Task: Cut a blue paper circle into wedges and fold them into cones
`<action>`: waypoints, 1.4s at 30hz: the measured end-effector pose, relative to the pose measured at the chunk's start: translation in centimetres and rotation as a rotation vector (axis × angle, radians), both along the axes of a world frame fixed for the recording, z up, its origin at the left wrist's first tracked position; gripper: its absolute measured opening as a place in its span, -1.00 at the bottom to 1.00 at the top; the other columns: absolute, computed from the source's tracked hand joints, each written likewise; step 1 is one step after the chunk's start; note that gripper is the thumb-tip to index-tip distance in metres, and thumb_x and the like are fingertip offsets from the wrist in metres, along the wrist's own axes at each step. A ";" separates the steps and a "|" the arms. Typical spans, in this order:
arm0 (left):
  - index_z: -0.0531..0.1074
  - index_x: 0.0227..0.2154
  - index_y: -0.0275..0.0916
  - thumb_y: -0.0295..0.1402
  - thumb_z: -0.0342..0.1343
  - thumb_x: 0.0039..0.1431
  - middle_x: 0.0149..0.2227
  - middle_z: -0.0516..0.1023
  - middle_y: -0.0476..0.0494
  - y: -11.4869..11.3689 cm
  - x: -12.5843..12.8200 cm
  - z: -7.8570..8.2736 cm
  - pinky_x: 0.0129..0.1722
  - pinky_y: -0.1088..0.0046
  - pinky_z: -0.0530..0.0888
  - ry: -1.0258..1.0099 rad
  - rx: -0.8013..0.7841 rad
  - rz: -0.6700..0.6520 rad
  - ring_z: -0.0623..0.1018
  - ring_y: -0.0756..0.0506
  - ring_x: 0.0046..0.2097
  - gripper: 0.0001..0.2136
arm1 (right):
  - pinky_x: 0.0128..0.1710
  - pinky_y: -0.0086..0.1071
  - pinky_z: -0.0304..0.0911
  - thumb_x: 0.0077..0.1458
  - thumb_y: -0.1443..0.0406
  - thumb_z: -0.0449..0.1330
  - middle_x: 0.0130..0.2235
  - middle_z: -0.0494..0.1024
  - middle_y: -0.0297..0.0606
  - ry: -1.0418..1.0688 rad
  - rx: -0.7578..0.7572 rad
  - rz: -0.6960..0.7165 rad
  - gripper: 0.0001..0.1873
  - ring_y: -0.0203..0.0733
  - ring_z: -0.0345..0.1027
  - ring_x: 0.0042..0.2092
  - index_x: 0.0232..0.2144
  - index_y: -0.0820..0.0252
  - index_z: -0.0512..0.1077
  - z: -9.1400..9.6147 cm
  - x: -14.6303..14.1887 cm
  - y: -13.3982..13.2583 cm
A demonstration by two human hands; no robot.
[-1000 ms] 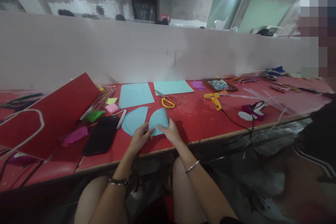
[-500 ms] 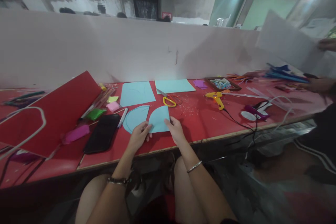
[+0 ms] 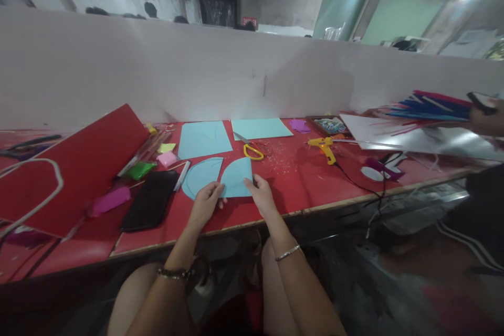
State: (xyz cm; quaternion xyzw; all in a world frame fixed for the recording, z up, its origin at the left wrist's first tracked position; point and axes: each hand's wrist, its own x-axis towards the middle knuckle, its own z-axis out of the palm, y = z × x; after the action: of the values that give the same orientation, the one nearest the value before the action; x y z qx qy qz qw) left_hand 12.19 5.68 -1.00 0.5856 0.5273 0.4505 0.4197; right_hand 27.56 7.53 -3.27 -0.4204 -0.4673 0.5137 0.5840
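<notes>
From my end, I can't see the right hand's [image 3: 260, 193] fingers that pass behind the blue paper piece [image 3: 237, 178]. The left hand [image 3: 207, 202] covers that piece's lower left corner and the lower part of the rounded blue sheet [image 3: 202, 174] beside it. At right, a co-worker's hand [image 3: 486, 118] is cut off by my picture's edge, and the strips [image 3: 437, 106] it holds smear into streaks. The pale sheet [image 3: 378, 134] beneath hides the tray's [image 3: 331, 126] right end. I can't read the red sign [image 3: 250, 22]; it's too small.
</notes>
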 end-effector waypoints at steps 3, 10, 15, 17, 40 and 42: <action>0.27 -0.57 -0.22 -0.04 0.01 -0.03 -0.67 0.42 0.03 0.2 0.0 -0.2 -0.62 0.55 0.23 -0.003 0.003 0.005 0.32 0.07 -0.67 -0.68 | -0.36 -0.40 0.24 -0.13 0.08 0.19 -0.45 0.47 -0.32 -0.005 0.000 -0.006 -0.68 -0.25 0.30 -0.40 -0.43 0.23 0.38 0.0 0.0 0.1; 0.28 -0.60 -0.22 -0.02 0.04 -0.06 -0.71 0.42 0.03 0.0 -0.3 0.0 -0.61 0.54 0.22 0.006 -0.001 0.008 0.34 0.04 -0.66 -0.67 | -0.67 -0.54 0.01 -0.16 0.03 0.17 -0.62 0.23 -0.45 -0.042 -0.037 -0.039 -0.66 -0.39 0.06 -0.58 -0.59 0.19 0.27 0.4 0.4 0.0; 0.32 -0.60 -0.23 -0.02 0.03 -0.05 -0.71 0.43 0.01 0.2 -0.7 -0.6 -0.61 0.55 0.19 0.027 -0.022 0.007 0.33 0.04 -0.66 -0.66 | -0.72 -0.55 -0.10 -0.16 0.04 0.19 -0.66 0.10 -0.52 -0.060 -0.046 -0.066 -0.63 -0.43 -0.08 -0.63 -0.63 0.16 0.17 0.2 0.2 -0.3; 0.32 -0.59 -0.23 -0.01 0.03 -0.06 -0.68 0.46 0.00 0.2 -0.8 -0.7 -0.61 0.54 0.20 0.028 -0.032 0.008 0.35 0.03 -0.66 -0.66 | -0.71 -0.54 -0.09 -0.14 0.04 0.18 -0.66 0.10 -0.53 -0.066 -0.033 -0.066 -0.63 -0.44 -0.08 -0.63 -0.62 0.15 0.15 0.0 0.2 -0.4; 0.32 -0.65 -0.18 -0.06 -0.02 -0.02 -0.74 0.38 0.03 -1.1 -2.8 0.1 -0.45 0.46 0.34 0.034 0.029 0.164 0.40 -0.03 -0.61 -0.69 | -0.60 -0.50 0.05 0.06 -0.08 -0.03 -0.66 0.25 -0.44 -0.194 0.042 0.167 -0.53 -0.39 0.12 -0.61 -0.62 0.14 0.17 0.3 -0.4 -1.6; 0.33 -0.64 -0.18 -0.04 -0.02 -0.03 -0.74 0.40 0.02 -1.2 -2.8 0.2 -0.44 0.45 0.34 0.060 0.021 0.155 0.40 -0.03 -0.61 -0.68 | -0.58 -0.51 0.04 0.09 0.00 -0.01 -0.66 0.24 -0.45 -0.256 0.049 0.198 -0.57 -0.40 0.11 -0.61 -0.64 0.15 0.16 0.1 -0.3 -1.6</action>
State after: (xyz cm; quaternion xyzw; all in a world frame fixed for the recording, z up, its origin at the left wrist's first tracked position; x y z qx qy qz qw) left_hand 9.36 4.49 -0.85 0.5604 0.5786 0.4697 0.3614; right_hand 27.23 5.97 -3.16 -0.4198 -0.5896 0.4993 0.4763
